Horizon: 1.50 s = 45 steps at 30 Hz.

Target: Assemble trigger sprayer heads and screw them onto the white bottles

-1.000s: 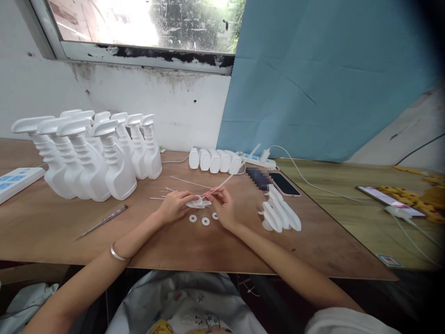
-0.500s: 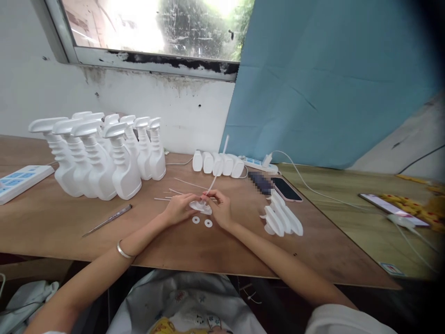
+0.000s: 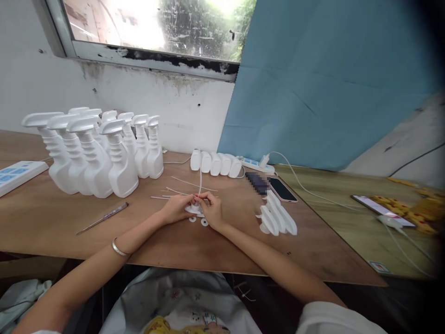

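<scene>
My left hand (image 3: 176, 208) is closed around a white spray bottle trigger head (image 3: 192, 211), held low over the brown table. A thin white dip tube (image 3: 200, 180) stands nearly upright from it. My right hand (image 3: 212, 212) pinches the tube's lower end where it meets the head; the fingers partly hide that joint. Two white ring washers, a left one (image 3: 192, 219) and a right one (image 3: 205, 222), lie just in front of the hands. Behind my left hand, several loose dip tubes (image 3: 186, 182) rest on the table.
Several assembled spray bottles (image 3: 120, 169) stand at the left, near a screwdriver (image 3: 103, 218) and a power strip (image 3: 21, 175). White bottle-shaped pieces (image 3: 215, 164) line the back. On the right are more white trigger heads (image 3: 278, 217), a phone (image 3: 283, 189) and a white cable (image 3: 306, 183).
The dip tube has swung from leaning right to nearly upright. My right hand's fingers have moved down closer to the trigger head. The whole view has shifted slightly.
</scene>
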Available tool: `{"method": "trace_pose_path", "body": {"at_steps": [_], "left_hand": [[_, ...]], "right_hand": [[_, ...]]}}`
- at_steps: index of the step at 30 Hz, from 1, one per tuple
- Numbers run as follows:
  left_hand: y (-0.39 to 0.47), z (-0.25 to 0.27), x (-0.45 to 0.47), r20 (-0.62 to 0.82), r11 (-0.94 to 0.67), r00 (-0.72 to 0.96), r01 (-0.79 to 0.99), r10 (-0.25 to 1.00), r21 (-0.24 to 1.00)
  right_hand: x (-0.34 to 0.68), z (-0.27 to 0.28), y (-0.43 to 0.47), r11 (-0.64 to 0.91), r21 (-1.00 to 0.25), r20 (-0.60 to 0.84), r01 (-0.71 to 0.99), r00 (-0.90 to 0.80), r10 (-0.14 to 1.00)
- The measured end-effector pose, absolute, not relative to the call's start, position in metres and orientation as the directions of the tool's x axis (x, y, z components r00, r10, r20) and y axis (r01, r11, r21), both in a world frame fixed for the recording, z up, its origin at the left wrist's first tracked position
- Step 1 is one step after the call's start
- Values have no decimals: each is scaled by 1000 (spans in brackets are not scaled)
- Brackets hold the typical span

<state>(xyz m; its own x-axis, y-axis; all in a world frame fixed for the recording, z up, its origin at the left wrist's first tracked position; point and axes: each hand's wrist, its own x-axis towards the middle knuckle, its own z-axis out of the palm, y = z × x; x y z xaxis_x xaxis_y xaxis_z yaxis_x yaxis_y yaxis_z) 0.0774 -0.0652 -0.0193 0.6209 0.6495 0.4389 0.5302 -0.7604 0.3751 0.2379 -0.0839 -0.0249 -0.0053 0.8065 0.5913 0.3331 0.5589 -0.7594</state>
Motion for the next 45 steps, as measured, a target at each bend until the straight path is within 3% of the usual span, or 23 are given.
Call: {"method": "trace_pose_path", "body": {"at_steps": [17, 21, 25, 30, 35, 38, 45], "left_hand": [[-66, -19, 77, 442, -761, 621, 553, 647, 338], [-69, -12, 77, 436, -736, 593, 524, 677, 430], [-71, -4, 76, 461, -672, 495, 463, 737, 577], [-63, -4, 73, 501, -584, 298, 416, 812, 698], [-52, -8, 72, 503, -517, 129, 290, 855, 805], [-50, -8, 71, 494, -499, 84, 232, 865, 835], [-46, -12, 69, 480, -485, 86, 260, 873, 835]], "right_hand": [[240, -22, -91, 691, -565, 727, 451, -125, 675], [252, -17, -90, 748, -492, 693, 445, -320, 646], [255, 6, -60, 689, -485, 706, 539, -224, 672], [240, 36, 11, 524, -132, 658, 841, -321, 681], [220, 31, 62, 350, 115, 542, 930, -354, 762], [211, 19, 77, 343, 179, 498, 922, -386, 777], [193, 7, 90, 403, 172, 493, 899, -432, 755]]}}
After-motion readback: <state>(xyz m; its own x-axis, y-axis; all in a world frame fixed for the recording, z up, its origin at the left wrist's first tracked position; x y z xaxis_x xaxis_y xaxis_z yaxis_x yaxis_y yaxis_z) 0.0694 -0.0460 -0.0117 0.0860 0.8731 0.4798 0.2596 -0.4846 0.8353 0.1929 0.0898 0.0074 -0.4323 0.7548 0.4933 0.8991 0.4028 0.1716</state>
